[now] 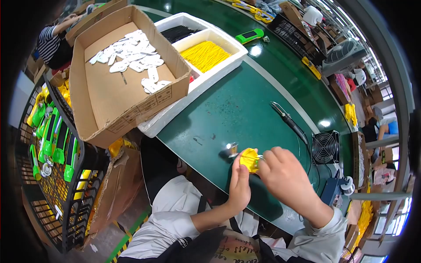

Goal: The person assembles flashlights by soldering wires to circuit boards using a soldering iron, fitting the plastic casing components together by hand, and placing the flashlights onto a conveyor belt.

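Note:
Above the green table, my left hand (240, 184) is closed around a small yellow plastic part (249, 160) with a ribbed, rounded face. On its right side my right hand (283, 170) pinches at the part, fingers curled together. Between the two hands shows a bit of green and a small shiny piece, too small to name. Just left of the part, a small shiny metallic object (231, 150) stands on the table, its kind unclear. Farther back, a soldering iron (288, 122) lies on the tabletop.
A cardboard box (105, 118) of white plastic pieces (131, 55) overlaps a white foam tray (239, 46) holding yellow wires (205, 56). A black crate (66, 219) with green and yellow tools stands left. A fan (326, 147) and solder spool (347, 186) sit right. Another person (52, 41) works upper left.

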The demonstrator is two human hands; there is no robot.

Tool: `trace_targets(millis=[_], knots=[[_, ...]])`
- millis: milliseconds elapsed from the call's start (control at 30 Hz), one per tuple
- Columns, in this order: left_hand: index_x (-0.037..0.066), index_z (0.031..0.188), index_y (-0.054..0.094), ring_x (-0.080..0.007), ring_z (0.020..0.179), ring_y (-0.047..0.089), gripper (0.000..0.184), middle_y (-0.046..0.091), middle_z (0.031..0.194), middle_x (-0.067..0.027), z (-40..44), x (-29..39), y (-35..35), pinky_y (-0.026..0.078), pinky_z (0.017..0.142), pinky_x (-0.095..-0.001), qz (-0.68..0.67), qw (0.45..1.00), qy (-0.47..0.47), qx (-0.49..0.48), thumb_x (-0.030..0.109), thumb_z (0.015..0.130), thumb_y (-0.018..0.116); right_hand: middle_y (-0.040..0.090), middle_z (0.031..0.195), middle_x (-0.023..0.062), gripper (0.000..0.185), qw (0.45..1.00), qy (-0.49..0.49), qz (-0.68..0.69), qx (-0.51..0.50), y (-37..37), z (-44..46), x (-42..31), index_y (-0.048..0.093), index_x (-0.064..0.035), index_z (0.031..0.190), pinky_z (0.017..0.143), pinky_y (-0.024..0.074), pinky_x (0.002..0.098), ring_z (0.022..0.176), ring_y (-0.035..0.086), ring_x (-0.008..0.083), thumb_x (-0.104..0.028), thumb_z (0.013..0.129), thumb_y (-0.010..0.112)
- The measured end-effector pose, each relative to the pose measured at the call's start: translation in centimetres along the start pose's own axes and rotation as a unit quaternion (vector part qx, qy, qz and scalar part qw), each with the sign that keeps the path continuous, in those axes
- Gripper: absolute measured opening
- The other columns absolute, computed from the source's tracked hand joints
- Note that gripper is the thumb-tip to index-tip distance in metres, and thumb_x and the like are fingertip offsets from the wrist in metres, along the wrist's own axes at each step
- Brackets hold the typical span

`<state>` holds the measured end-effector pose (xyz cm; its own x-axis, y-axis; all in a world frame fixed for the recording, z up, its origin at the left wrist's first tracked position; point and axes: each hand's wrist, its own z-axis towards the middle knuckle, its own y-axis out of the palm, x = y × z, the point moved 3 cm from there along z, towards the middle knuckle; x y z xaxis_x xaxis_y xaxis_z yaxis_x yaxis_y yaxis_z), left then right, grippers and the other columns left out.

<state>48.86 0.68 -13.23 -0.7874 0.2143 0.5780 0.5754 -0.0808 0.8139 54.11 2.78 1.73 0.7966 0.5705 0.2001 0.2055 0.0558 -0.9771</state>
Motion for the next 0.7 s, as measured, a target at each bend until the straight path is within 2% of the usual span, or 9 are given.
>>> trace_targets(millis=[67, 100, 167, 200, 300, 333, 467, 600, 700], knots=[[-0.001, 0.140, 0.021, -0.0205, 0.127, 0.040, 0.048, 0.036, 0.142, -0.0144, -1.7, 0.7, -1.0, 0.028, 0.108, -0.0343, 0.050, 0.998, 0.031, -0.012, 0.027, 0.103, 0.032, 0.051, 0.073, 0.0062, 0.014, 0.990, -0.064, -0.098, 0.075, 0.5, -0.6, -1.4, 0.057, -0.0040, 0.072, 0.067, 0.0416, 0.0307, 0.075, 0.052, 0.0203, -0.017, 0.065, 0.058], [-0.001, 0.140, 0.020, -0.0206, 0.126, 0.041, 0.048, 0.036, 0.142, -0.0154, -2.4, 1.2, -1.3, 0.030, 0.108, -0.0346, 0.060, 0.997, 0.038, 0.009, 0.016, 0.099, 0.040, 0.058, 0.091, 0.0123, 0.019, 0.998, -0.034, -0.051, -0.004, 0.3, -1.4, -2.3, 0.058, -0.0008, 0.079, 0.077, 0.0478, 0.0367, 0.087, 0.057, 0.0247, -0.014, 0.065, 0.059], [-0.002, 0.138, 0.021, -0.0219, 0.126, 0.041, 0.050, 0.038, 0.139, -0.0169, -3.9, 2.3, -1.4, 0.032, 0.107, -0.0355, 0.086, 0.995, 0.047, -0.001, 0.005, 0.094, 0.044, 0.061, 0.099, 0.0123, 0.025, 0.990, -0.063, -0.054, 0.112, 1.0, -3.0, -2.7, 0.063, 0.0000, 0.088, 0.078, 0.0480, 0.0366, 0.089, 0.058, 0.0239, -0.012, 0.067, 0.060], [-0.006, 0.137, 0.027, -0.0220, 0.122, 0.045, 0.058, 0.043, 0.132, -0.0156, -4.6, 2.0, -1.7, 0.035, 0.104, -0.0352, 0.056, 0.996, 0.066, 0.032, 0.006, 0.090, 0.060, 0.061, 0.101, 0.0121, 0.027, 0.991, -0.053, -0.043, 0.115, 2.0, -4.0, -3.0, 0.063, 0.0000, 0.091, 0.078, 0.0479, 0.0368, 0.090, 0.058, 0.0237, -0.012, 0.067, 0.060], [-0.005, 0.132, 0.035, -0.0223, 0.118, 0.049, 0.060, 0.043, 0.133, -0.0169, -6.8, 1.5, -3.1, 0.040, 0.100, -0.0354, 0.146, 0.988, 0.008, 0.052, 0.001, 0.083, 0.069, 0.062, 0.106, 0.0119, 0.031, 0.992, -0.001, -0.007, 0.125, 4.6, -6.8, -4.3, 0.065, -0.0001, 0.098, 0.079, 0.0481, 0.0372, 0.093, 0.058, 0.0239, -0.012, 0.069, 0.061], [-0.004, 0.126, 0.042, -0.0224, 0.115, 0.051, 0.060, 0.043, 0.134, -0.0185, -7.4, 0.8, -4.2, 0.044, 0.096, -0.0341, 0.199, 0.976, 0.068, 0.056, -0.002, 0.076, 0.075, 0.062, 0.106, 0.0121, 0.031, 0.991, 0.028, 0.006, 0.128, 5.2, -7.6, -4.9, 0.065, -0.0004, 0.099, 0.080, 0.0485, 0.0373, 0.094, 0.058, 0.0244, -0.013, 0.070, 0.061], [-0.003, 0.119, 0.050, -0.0220, 0.110, 0.054, 0.053, 0.049, 0.127, -0.0185, -8.1, 1.4, -5.1, 0.046, 0.093, -0.0336, 0.312, 0.948, 0.063, 0.017, -0.002, 0.073, 0.076, 0.060, 0.111, 0.0152, 0.026, 0.978, 0.124, 0.079, 0.148, 7.3, -9.4, -6.1, 0.064, 0.0008, 0.098, 0.082, 0.0517, 0.0363, 0.099, 0.059, 0.0271, -0.011, 0.074, 0.063], [0.001, 0.103, 0.064, -0.0228, 0.093, 0.060, 0.037, 0.063, 0.104, -0.0119, -7.7, 3.3, -5.6, 0.045, 0.087, -0.0322, 0.487, 0.871, 0.049, -0.036, -0.001, 0.069, 0.078, 0.059, 0.111, 0.0164, 0.027, 0.961, 0.160, 0.124, 0.190, 9.8, -11.2, -6.7, 0.064, -0.0003, 0.099, 0.085, 0.0535, 0.0381, 0.102, 0.058, 0.0307, -0.009, 0.074, 0.064], [0.005, 0.102, 0.065, -0.0233, 0.084, 0.058, 0.038, 0.066, 0.095, -0.0091, -6.2, 4.6, -5.6, 0.043, 0.079, -0.0321, 0.636, 0.740, 0.204, -0.078, 0.002, 0.066, 0.079, 0.059, 0.108, 0.0158, 0.026, 0.953, 0.167, 0.145, 0.205, 10.8, -11.9, -7.0, 0.064, -0.0013, 0.099, 0.085, 0.0538, 0.0384, 0.104, 0.058, 0.0314, -0.009, 0.074, 0.063]])
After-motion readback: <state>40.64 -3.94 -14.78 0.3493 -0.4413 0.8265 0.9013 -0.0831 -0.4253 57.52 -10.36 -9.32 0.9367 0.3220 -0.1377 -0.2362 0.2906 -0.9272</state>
